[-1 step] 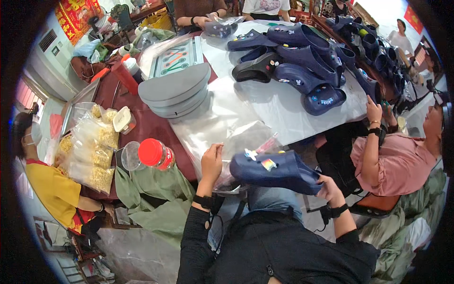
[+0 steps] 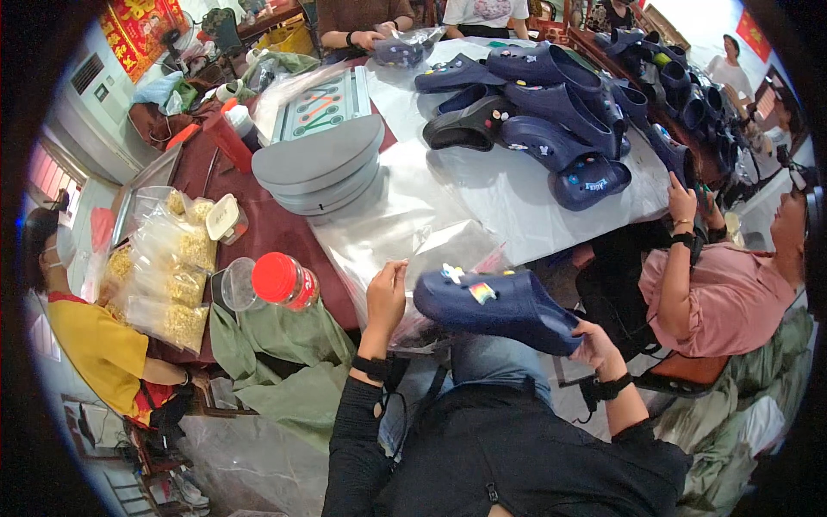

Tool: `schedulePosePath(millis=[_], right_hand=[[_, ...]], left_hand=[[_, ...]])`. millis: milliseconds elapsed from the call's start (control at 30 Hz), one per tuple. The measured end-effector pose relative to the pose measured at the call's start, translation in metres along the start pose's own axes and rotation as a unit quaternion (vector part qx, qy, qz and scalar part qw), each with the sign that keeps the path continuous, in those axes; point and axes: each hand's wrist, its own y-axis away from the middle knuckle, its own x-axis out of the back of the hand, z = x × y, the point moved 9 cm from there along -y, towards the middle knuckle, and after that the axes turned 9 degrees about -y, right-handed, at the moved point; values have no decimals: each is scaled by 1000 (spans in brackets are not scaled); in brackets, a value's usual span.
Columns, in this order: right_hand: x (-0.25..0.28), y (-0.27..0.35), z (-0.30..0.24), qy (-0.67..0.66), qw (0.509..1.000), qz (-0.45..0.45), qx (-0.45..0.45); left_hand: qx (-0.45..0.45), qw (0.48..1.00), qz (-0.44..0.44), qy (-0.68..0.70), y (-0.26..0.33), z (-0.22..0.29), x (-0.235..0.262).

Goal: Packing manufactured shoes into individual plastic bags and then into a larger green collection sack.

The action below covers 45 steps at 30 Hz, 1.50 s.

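Observation:
A navy clog (image 2: 491,303) with several small charms on its upper is held level over my lap, its toe pointing left. My right hand (image 2: 597,349) grips it at the heel end. Just left of the toe, my left hand (image 2: 385,297) is raised with thumb and fingertips pinched together at the edge of a clear plastic bag (image 2: 444,244). The film is see-through, so its outline is hard to follow. Part of it lies behind the clog, at the table's near edge.
Navy clogs (image 2: 551,103) are heaped at the table's far right, with one black clog (image 2: 465,129) among them. Grey curved pads (image 2: 319,164) are stacked left of centre. A red-lidded jar (image 2: 276,276) and filled clear bags (image 2: 177,267) stand left. Co-workers sit around.
The clog has shifted slightly left, toward my left hand, along with my right hand. My left hand is nearly still.

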Motion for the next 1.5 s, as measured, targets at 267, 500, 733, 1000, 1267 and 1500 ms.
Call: schedulePosePath(millis=[267, 500, 733, 1000, 1267, 1500], right_hand=[[-90, 30, 20, -34, 999, -22, -16], [-117, 37, 55, -231, 961, -103, -114], [-156, 42, 61, -336, 913, -124, -195], [-180, 38, 67, -435, 863, -116, -229], [-189, 47, 61, -372, 906, -98, -175], [-208, 45, 63, -475, 837, -138, -235]], left_hand=[[-32, 998, 48, 30, 1, 14, 12], [-105, 992, 75, -9, -1, 42, 21], [-152, 984, 74, -56, 2, 53, 21], [-152, 983, 75, -68, 4, 54, 25], [-120, 987, 109, -14, 9, 48, 30], [-74, 973, 125, -181, 18, 42, 24]])
